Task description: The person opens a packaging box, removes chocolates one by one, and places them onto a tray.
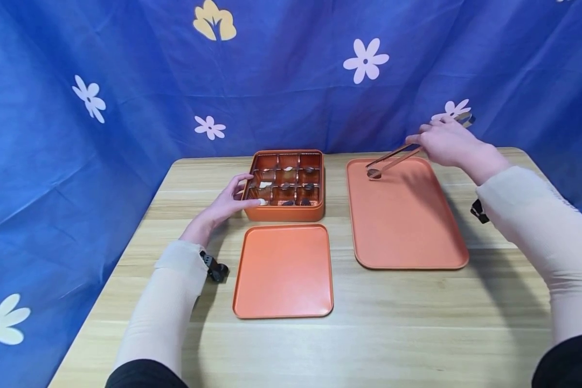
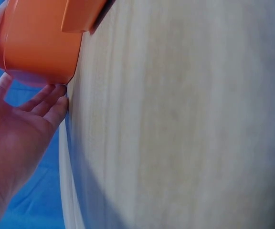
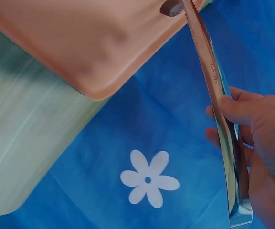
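Observation:
My right hand [image 1: 443, 141] holds metal tongs [image 1: 402, 156] above the far part of the large orange tray [image 1: 409, 221]. The tongs' tips are at a small brown round piece [image 1: 374, 173], which also shows beside the toothed tip in the right wrist view. At the left, my left hand [image 1: 228, 200] rests against the near left corner of an orange box [image 1: 285, 214], thumb at the front rim and fingers along the left side. Inside the box, a clear brown divider [image 1: 297, 177] has several compartments with small dark and white pieces, some hidden by its walls.
A square orange lid-like tray [image 1: 283, 272] lies on the wooden table [image 1: 393, 323] in front of the box. Behind the table's far edge hangs a blue curtain [image 1: 281, 75] with flowers. Small black devices [image 1: 215, 267] sit at both wrists.

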The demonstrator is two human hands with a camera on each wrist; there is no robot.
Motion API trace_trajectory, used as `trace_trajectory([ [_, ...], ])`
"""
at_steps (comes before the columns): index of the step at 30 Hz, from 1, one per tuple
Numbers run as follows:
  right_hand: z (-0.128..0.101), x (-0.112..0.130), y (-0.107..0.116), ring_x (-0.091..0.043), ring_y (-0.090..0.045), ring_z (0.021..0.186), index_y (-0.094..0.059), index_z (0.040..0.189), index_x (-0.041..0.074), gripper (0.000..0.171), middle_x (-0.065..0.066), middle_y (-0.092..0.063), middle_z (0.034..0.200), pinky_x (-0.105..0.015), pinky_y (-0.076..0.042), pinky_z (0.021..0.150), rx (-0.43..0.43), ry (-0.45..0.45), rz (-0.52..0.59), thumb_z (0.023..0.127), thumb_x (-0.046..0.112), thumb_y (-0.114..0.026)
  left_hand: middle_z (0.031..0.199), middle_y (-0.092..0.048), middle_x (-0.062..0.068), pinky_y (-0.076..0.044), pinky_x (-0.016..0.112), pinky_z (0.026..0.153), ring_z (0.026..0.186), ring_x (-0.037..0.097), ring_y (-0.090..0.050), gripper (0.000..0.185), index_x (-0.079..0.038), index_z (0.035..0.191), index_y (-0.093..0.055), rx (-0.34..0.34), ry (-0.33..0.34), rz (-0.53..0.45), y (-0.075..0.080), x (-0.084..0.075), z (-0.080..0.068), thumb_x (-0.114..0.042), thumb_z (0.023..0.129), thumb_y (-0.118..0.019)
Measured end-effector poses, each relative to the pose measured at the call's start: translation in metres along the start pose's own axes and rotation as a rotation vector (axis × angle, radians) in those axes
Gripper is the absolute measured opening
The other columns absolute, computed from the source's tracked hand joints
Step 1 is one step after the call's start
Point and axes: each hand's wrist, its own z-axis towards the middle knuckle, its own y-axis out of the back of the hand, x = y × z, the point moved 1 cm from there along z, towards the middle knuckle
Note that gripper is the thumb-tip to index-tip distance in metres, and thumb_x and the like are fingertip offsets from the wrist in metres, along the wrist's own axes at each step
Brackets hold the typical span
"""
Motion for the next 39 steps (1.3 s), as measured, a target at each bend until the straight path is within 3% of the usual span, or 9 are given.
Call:
trace_trajectory([
  [7,0.014,0.008,0.022,-0.047,-0.054,0.098,-0.063,0.126,0.003,0.038,-0.025,-0.061,0.112,-0.054,-0.038,0.078,0.011,0.003,0.016,0.088,-0.003,-0.058,0.147,-0.030,0.027,-0.030,0.050,0.106,0.130,0.041,-0.037,0.076,-0.007,0.150,-0.022,-0.016,0.001,0.013,0.007,0.011,0.006,-0.002,0.089,-0.066],
  [15,0.047,0.029,0.048,-0.045,-0.053,0.102,-0.059,0.131,0.004,0.038,-0.024,-0.060,0.116,-0.054,-0.037,0.083,-0.005,0.022,0.005,0.092,0.003,-0.058,0.146,-0.035,0.023,-0.034,0.045,0.104,0.127,0.037,-0.041,0.076,-0.014,0.151,-0.024,-0.029,-0.018,0.025,0.014,0.023,0.013,-0.006,0.089,-0.068],
  [23,0.086,0.059,0.063,-0.043,-0.052,0.106,-0.057,0.134,0.006,0.036,-0.024,-0.059,0.118,-0.055,-0.036,0.089,-0.016,0.060,-0.011,0.098,0.006,-0.055,0.146,-0.035,0.024,-0.032,0.048,0.106,0.128,0.037,-0.041,0.075,-0.013,0.150,-0.025,-0.031,-0.027,0.026,0.013,0.022,0.013,-0.005,0.089,-0.068],
  [32,0.126,0.087,0.065,-0.041,-0.049,0.112,-0.053,0.140,0.007,0.040,-0.023,-0.056,0.123,-0.054,-0.034,0.094,0.048,0.095,-0.038,0.100,0.003,-0.047,0.146,-0.035,0.022,-0.032,0.046,0.106,0.128,0.035,-0.040,0.075,-0.013,0.150,-0.026,-0.031,-0.015,0.009,0.011,0.024,0.016,-0.005,0.089,-0.068],
  [39,0.150,0.108,0.069,-0.040,-0.049,0.111,-0.057,0.136,0.007,0.039,-0.023,-0.057,0.124,-0.051,-0.032,0.094,0.088,0.120,-0.078,0.099,-0.002,-0.047,0.143,-0.035,0.027,-0.033,0.046,0.104,0.127,0.039,-0.040,0.075,-0.005,0.149,-0.023,-0.019,-0.004,0.003,0.001,0.005,0.004,-0.001,0.088,-0.067],
])
